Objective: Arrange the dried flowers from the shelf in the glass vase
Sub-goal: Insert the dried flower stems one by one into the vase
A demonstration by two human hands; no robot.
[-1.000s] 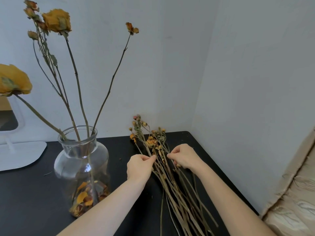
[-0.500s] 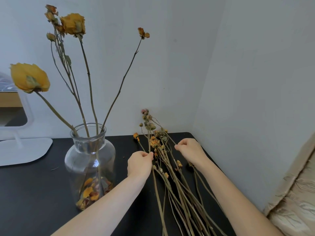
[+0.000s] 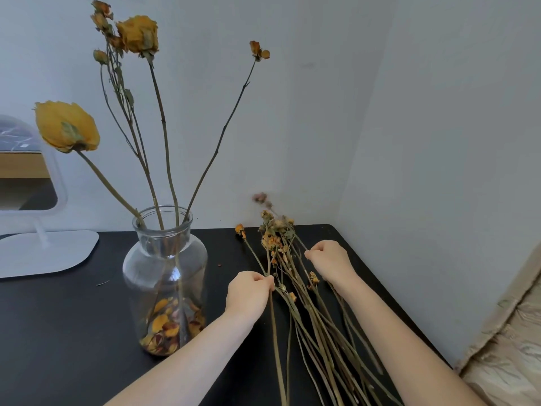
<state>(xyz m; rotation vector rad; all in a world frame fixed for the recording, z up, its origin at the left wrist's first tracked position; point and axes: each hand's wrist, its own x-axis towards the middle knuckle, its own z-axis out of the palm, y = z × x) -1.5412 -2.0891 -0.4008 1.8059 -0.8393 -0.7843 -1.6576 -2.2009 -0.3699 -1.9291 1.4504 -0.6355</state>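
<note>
Biggest thing here is the corner of pale walls (image 3: 439, 112), with a black shelf top (image 3: 58, 332) pushed right into it. Off at the lower right edge there's some beige fabric (image 3: 503, 361). On the far left of the shelf stands a white-framed mirror (image 3: 49, 253) on a flat white base.

The glass vase (image 3: 165, 265) stands upright left of center, near the mirror's base but not touching it. It's already got a handful of long stems fanned out in it, including a big yellow bloom (image 3: 67, 127) leaning out to the left.

The rest of the dried flowers (image 3: 316, 323) lie flat in a loose bundle just right of the vase, heads toward the wall corner and stems running back toward the person.

The left hand (image 3: 248, 294) is at the bundle's left edge, fingers curled, pinching a single stem. The right hand (image 3: 330, 262) is on the other side, a bit farther back, fingers curled and pinching a thin stem too. The tip of that one, some pinkish buds (image 3: 260, 197), is blurred.

Smallest stuff: loose orange and red petals (image 3: 167, 326) piled at the bottom of the vase.
</note>
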